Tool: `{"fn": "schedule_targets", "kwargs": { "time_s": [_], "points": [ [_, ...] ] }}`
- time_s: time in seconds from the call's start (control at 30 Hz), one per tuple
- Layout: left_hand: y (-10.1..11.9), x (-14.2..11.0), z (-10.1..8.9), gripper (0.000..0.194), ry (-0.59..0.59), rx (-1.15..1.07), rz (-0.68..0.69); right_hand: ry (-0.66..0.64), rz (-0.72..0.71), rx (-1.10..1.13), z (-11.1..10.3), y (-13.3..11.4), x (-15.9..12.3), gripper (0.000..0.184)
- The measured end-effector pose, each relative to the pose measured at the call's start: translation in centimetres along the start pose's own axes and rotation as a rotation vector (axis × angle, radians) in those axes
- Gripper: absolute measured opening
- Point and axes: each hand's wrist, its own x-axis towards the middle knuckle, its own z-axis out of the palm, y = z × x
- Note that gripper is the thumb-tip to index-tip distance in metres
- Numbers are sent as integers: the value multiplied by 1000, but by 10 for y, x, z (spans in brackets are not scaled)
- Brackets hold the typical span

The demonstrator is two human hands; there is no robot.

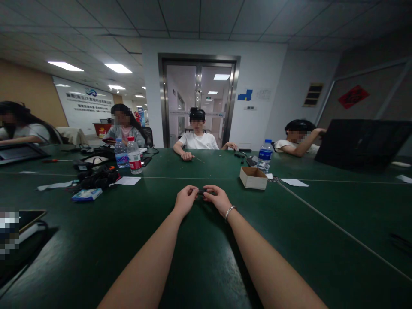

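Note:
Between my two hands is a small dark, narrow object, held just above the green tabletop; its exact kind is too small to make out. My left hand pinches its left end with thumb and fingers. On the other end, my right hand is closed in a similar pinch, a silver bracelet round that wrist. The fingers cover part of the object. Off to the right of my hands stands an open cardboard box.
Two water bottles and a tangle of black gear lie to the left, beside a blue-white packet. Another bottle stands behind the box. Across the table sits a person holding a thin tool. A black monitor is at right.

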Motion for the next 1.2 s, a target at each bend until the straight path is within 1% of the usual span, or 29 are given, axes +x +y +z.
{"fn": "schedule_targets", "kwargs": {
  "time_s": [0.2, 0.33, 0.6, 0.8, 0.9, 1.03, 1.13, 1.2],
  "points": [
    [0, 0, 0, 27, -8, 1, 0, -12, -5, -19, -1, 3, 2, 30],
    [0, 0, 2, 26, 5, -45, -23, -8, -9, -19, -2, 5, 3, 33],
    [6, -3, 1, 27, -19, -89, -53, -3, 8, -6, -1, 3, 2, 33],
    [8, -4, -1, 26, -64, -143, -50, 9, 19, 36, -1, 2, 1, 31],
    [11, -5, -2, 24, -75, -145, -24, 5, 31, 50, 0, 0, 2, 30],
    [17, -7, -3, 22, -68, -129, 61, 30, 60, 51, 0, 1, 4, 28],
    [21, -9, -3, 21, -70, -134, 111, 40, 46, 51, 0, 3, 5, 30],
    [23, -10, -3, 20, -77, -151, 120, 31, 35, 49, 0, 2, 5, 32]
  ]
}}
